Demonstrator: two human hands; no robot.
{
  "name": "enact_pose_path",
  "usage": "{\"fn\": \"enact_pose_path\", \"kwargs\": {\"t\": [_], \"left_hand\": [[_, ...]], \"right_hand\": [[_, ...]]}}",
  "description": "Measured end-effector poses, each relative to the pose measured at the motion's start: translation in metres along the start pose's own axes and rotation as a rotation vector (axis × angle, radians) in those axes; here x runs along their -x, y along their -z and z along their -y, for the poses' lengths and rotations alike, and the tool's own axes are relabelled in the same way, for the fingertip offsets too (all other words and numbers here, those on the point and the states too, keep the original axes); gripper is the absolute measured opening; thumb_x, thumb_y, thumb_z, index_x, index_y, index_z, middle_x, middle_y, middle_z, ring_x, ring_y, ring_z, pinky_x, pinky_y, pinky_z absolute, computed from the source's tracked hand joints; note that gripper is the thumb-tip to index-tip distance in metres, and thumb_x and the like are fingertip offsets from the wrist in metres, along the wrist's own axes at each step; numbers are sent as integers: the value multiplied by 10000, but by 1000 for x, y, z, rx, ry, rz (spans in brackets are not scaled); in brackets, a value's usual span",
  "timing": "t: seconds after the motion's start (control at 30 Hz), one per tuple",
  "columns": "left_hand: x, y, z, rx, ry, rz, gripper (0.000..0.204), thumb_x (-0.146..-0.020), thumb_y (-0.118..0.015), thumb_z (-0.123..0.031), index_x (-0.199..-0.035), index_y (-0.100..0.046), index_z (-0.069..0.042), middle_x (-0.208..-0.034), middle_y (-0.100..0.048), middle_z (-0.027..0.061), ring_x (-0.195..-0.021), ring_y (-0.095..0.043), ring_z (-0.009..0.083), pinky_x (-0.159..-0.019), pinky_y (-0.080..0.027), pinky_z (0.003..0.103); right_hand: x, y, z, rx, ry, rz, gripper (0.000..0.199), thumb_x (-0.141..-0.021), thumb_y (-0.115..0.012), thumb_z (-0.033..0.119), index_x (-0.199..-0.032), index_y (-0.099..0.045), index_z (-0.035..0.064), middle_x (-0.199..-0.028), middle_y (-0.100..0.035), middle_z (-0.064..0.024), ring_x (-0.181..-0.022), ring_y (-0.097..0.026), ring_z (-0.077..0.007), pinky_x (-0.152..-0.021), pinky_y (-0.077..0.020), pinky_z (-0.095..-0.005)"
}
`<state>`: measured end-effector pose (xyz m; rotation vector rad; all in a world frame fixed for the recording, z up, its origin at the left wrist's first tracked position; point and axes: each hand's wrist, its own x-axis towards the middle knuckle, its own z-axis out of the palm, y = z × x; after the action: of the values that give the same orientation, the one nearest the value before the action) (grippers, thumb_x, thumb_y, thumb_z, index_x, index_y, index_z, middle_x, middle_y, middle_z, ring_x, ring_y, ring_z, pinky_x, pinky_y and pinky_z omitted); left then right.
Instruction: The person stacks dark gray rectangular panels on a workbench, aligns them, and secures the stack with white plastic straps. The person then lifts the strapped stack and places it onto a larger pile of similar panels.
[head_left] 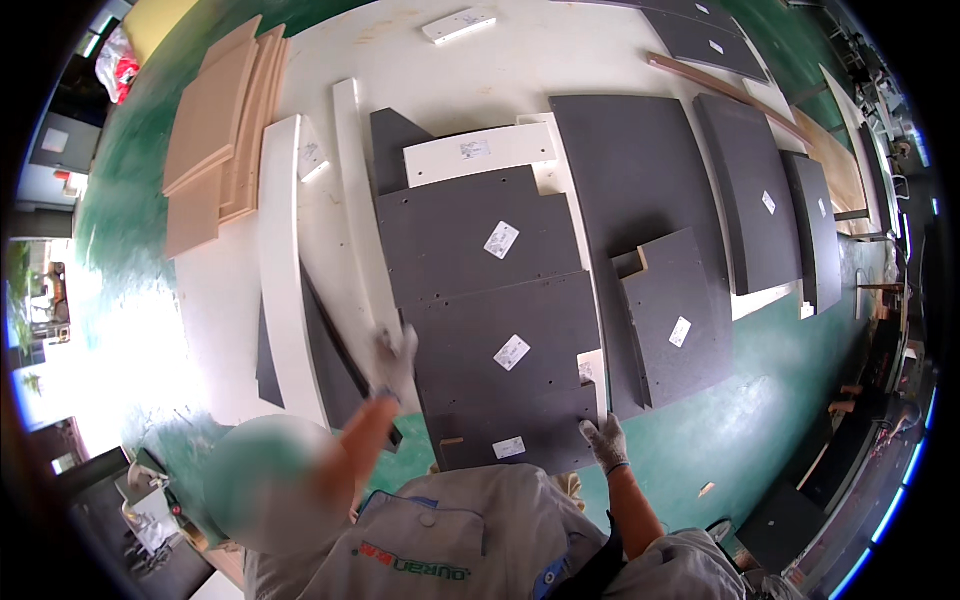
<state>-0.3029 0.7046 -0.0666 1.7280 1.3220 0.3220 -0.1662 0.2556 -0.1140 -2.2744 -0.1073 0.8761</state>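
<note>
In front of me lie dark grey panels, several with white labels. The nearest dark grey panel (470, 425) reaches almost to my body, and the middle dark grey panel (455, 350) lies beyond it. My left hand (393, 362), in a pale glove, is at the left edge of these panels, beside a long white board (362, 220). Its fingers are apart, slightly blurred, with nothing seen in them. On the near right corner, my gloved right hand (606, 445) grips the edge of the nearest panel, its fingertips partly hidden. A white strip (490, 155) with a label lies across the far end.
Tan boards (215, 120) are stacked at the far left. A wide white board (290, 260) lies left of my left hand. To the right are a large dark panel (640, 160), a smaller labelled panel (680, 340) on it, and thick dark slabs (750, 190). The floor (130, 220) is green.
</note>
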Motion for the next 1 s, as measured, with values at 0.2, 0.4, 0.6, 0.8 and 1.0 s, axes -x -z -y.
{"fn": "enact_pose_path", "kwargs": {"t": [0.2, 0.4, 0.6, 0.8, 1.0], "left_hand": [[167, -19, 96, 149, 334, 166, 583, -909, -768, -450, -1154, -679, 71, -1087, -736, 147, -998, -686, 211, -892, -534, 370], [188, -16, 138, 272, 351, 103, 774, -854, -783, -579, -1179, -660, 113, -1108, -733, 192, -1020, -695, 237, -909, -528, 361], [245, -23, 144, 193, 429, 71, 962, -829, -693, -734, -1175, -631, 162, -1108, -718, 270, -1055, -698, 323, -921, -518, 404], [311, -29, 246, 136, 283, 203, 773, -966, -561, -649, -1218, -676, 73, -1077, -737, 158, -1053, -676, 203, -935, -510, 372], [214, -14, 172, 858, 530, 497, 672, -1070, -446, -583, -1397, -589, -12, -1269, -691, 64, -1112, -662, 204, -995, -505, 373]], "right_hand": [[-2, 5, -3, -82, 38, 100, 590, -880, -750, 527, -1135, -700, -3, -961, -722, -108, -906, -667, -211, -832, -526, -375], [-2, -24, -47, -139, 41, 78, 625, -884, -755, 566, -1124, -708, -9, -949, -718, -37, -871, -626, -143, -789, -515, -356], [44, -2, -61, -39, -69, 158, 672, -872, -725, 622, -1113, -699, -4, -952, -731, -166, -918, -698, -303, -827, -534, -413], [45, 7, -153, -125, 130, 331, 555, -989, -618, 531, -1131, -679, -2, -979, -703, -114, -894, -659, -217, -783, -525, -372], [-13, 1, -111, -512, 11, 281, 527, -965, -672, 520, -1162, -685, 31, -1045, -674, -12, -972, -614, -124, -881, -494, -309]]}}
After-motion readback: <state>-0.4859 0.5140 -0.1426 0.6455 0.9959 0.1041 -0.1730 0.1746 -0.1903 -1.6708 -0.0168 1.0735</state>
